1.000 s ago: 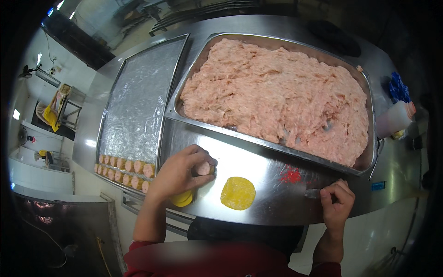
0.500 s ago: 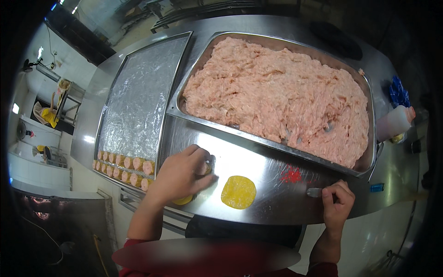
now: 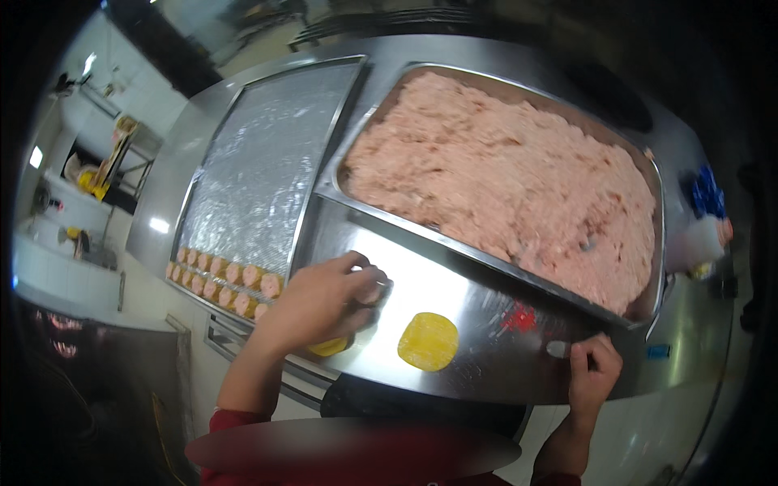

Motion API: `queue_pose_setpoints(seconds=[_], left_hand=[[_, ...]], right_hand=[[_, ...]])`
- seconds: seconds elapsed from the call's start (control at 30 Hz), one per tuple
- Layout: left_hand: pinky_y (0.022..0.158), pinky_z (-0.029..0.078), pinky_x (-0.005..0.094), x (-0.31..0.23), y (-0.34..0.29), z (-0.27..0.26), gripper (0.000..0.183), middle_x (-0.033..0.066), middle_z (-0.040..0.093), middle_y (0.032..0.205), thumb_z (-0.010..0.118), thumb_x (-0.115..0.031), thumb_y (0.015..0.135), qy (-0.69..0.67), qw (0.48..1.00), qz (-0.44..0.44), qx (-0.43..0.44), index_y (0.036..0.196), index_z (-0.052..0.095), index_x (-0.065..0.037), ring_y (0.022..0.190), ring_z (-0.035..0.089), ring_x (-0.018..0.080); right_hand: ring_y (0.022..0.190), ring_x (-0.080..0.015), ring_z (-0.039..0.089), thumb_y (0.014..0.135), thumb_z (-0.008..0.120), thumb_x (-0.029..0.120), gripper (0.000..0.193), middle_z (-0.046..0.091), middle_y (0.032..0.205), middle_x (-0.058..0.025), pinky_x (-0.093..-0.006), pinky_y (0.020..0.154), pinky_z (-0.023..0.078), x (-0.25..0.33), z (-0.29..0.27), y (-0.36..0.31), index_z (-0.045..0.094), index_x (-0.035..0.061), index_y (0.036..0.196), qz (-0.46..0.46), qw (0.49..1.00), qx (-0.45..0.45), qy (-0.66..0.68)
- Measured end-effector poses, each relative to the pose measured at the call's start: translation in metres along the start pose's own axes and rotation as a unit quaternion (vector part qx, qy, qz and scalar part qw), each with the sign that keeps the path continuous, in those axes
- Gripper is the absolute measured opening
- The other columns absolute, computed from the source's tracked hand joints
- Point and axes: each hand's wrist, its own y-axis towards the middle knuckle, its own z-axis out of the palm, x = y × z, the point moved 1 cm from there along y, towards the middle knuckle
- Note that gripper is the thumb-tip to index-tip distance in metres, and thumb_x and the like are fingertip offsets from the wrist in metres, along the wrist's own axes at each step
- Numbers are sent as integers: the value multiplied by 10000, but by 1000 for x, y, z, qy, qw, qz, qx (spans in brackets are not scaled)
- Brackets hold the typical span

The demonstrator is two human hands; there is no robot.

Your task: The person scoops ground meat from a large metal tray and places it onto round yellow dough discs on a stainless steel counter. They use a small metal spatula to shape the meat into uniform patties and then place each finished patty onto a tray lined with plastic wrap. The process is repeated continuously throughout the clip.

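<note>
My left hand [image 3: 324,300] is curled closed over the steel table, its fingers round a small open-topped dumpling [image 3: 371,295], mostly hidden and blurred. Beneath that hand pokes out a yellow wrapper stack [image 3: 331,347]. To its right a single round yellow wrapper [image 3: 428,341] lies flat on the metal. My right hand [image 3: 596,364] grips a small spatula [image 3: 558,349], whose rounded metal tip points left. Beyond both hands stands a deep steel pan [image 3: 486,257] heaped with pale pink minced meat [image 3: 502,170].
A shallow tray [image 3: 259,154] on the left carries rows of finished dumplings [image 3: 235,274] along its near end. Red bits [image 3: 519,317] are scattered near the pan. At the right are a small blue object [image 3: 658,351], a bottle [image 3: 698,243] and blue plastic [image 3: 708,193].
The whole view has shifted, moving the tray and pan slightly right in the picture. My left hand has turned a little with the dumpling; my right keeps the spatula.
</note>
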Motion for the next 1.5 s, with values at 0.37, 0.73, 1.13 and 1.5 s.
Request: queue_pose_setpoints(seconds=[0.37,0.73,1.13,1.5], left_hand=[[788,556,463,22,3,20,221,105,635,1074,741,-156,835,-39,998,43,-11,1023,651,-82,924,699,346],[866,563,406,127,-94,-74,404,91,678,1146,794,-47,798,-32,970,-79,-226,1186,693,-96,978,687,297],[857,561,427,359,-215,-109,322,141,731,993,742,-54,732,136,891,-397,-171,1053,765,-75,969,691,346],[875,563,419,369,-211,-85,331,124,679,1014,745,-92,732,132,898,-396,-140,1060,777,-114,1014,680,321]], right_hand=[[687,-252,556,1002,679,158,273,614,746,-154,-391,673,481,9,-6,4,659,-60,841,15,995,28,-97],[717,-258,587,1045,630,215,342,676,782,-157,-388,718,506,8,-6,3,686,-88,897,72,991,1,-109],[815,-271,698,1061,615,310,411,772,923,-184,-381,793,552,20,5,13,760,-74,1039,140,971,-18,-193],[732,-258,677,1047,651,260,392,747,832,-186,-377,727,556,4,7,14,739,-111,955,106,980,-25,-168]])
